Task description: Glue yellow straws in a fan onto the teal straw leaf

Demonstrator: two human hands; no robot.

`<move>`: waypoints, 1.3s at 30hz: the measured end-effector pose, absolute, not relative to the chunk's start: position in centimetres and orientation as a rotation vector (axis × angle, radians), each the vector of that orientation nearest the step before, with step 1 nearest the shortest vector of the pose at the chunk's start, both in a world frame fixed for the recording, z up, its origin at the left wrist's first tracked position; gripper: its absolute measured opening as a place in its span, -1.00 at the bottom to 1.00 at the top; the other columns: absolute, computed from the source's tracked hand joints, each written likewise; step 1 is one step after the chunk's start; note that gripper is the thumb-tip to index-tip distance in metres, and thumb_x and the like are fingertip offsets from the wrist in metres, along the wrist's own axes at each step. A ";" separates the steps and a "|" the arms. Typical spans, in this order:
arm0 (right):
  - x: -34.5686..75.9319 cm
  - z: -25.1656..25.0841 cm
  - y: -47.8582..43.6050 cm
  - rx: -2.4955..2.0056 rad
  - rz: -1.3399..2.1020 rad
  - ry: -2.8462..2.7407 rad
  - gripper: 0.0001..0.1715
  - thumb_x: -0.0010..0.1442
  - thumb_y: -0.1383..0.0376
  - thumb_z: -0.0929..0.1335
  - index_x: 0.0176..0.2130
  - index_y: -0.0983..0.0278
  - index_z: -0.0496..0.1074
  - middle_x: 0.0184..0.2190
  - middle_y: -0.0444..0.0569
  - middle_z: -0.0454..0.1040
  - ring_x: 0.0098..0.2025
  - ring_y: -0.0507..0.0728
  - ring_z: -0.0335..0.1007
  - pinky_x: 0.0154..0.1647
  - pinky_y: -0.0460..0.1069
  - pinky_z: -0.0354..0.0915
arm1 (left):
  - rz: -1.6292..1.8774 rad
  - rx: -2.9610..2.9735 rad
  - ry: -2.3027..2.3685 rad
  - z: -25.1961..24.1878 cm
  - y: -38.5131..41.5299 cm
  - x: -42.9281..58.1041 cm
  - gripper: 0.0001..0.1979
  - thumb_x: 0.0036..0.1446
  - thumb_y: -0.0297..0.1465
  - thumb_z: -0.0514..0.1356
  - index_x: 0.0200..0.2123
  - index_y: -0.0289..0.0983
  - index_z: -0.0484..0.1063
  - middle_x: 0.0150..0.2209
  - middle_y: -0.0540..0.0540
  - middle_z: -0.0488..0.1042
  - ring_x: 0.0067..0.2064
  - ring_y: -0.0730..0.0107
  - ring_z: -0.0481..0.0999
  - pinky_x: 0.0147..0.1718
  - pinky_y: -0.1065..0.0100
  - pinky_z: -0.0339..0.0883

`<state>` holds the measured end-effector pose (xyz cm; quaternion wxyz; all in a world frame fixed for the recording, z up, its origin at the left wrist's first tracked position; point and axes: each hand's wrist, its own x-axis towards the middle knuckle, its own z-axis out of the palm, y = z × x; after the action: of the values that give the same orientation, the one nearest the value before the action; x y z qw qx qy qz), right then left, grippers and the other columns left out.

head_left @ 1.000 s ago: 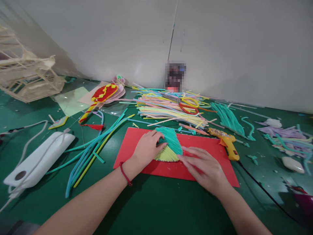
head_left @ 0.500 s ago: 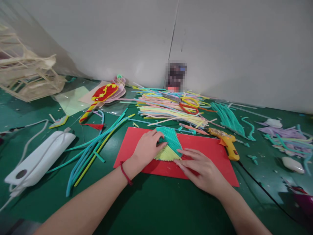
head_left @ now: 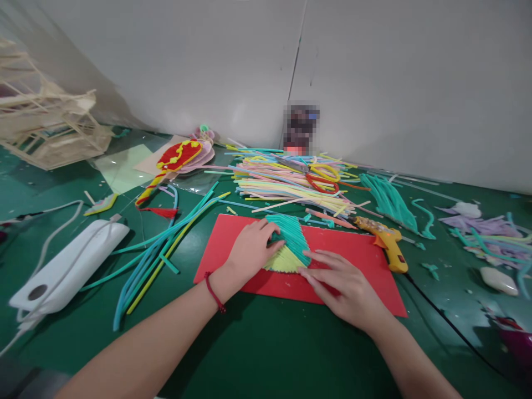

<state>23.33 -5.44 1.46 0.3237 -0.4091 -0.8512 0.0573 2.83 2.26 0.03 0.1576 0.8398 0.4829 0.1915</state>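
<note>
A rounded piece made of side-by-side pipe cleaners, teal (head_left: 293,235) above and pale yellow (head_left: 286,260) below, lies on a sheet of red card (head_left: 353,260). My left hand (head_left: 251,244), with a dark red cord on its wrist, rests on the piece's left side. Its fingers are bent and its thumb stands apart from them, covering part of the teal. At the lower right edge, my right hand (head_left: 338,282) has its fingers stretched out and apart, the tips touching or very close to the rim. Neither hand grips anything that I can see.
Behind the card lies a heap of pastel pipe cleaners (head_left: 282,185) with scissors (head_left: 323,178) on top. A yellow glue gun (head_left: 390,249) sits at the card's right end, its cord running forward. Leftward are loose pipe cleaners (head_left: 153,260), a white power bank (head_left: 70,266) and a red fan-shaped craft (head_left: 178,156).
My right fingertips have shifted very slightly right along the piece's edge. My left hand stays in place on it. The whole view has moved a little.
</note>
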 end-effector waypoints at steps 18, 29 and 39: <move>23.3 0.8 -5.5 -1.160 0.175 -2.214 -0.76 0.23 0.35 0.29 -0.24 0.19 0.56 -0.25 0.00 0.60 -0.11 0.15 0.51 -0.07 0.08 0.46 | 0.545 2.357 1.383 0.2 2.3 2.9 -0.89 0.23 -0.47 0.06 -0.29 -0.24 0.39 -0.27 -0.06 0.48 -0.24 0.30 0.46 -0.27 0.28 0.34; 23.1 0.3 -5.0 -1.127 0.162 -2.126 -0.79 0.24 0.35 0.29 -0.23 0.20 0.54 -0.30 -0.01 0.58 -0.18 0.12 0.50 -0.14 0.04 0.45 | 0.503 2.486 1.386 0.0 2.0 3.0 -0.91 0.23 -0.39 0.11 -0.22 -0.28 0.37 -0.23 -0.12 0.47 -0.18 0.21 0.45 -0.20 0.20 0.34; 21.9 -1.4 -2.8 -1.444 0.202 -1.925 -0.80 0.23 0.22 0.31 -0.21 0.16 0.52 -0.32 -0.01 0.45 -0.23 0.15 0.41 -0.19 0.03 0.37 | 0.544 2.464 1.372 -0.6 2.3 2.8 -0.93 0.22 -0.42 0.10 -0.28 -0.25 0.38 -0.29 -0.09 0.48 -0.21 0.23 0.47 -0.24 0.24 0.32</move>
<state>21.90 -2.77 -1.40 0.3556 -0.5589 -0.7450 0.0782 2.76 2.25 -0.61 0.1342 0.8502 0.4732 0.1877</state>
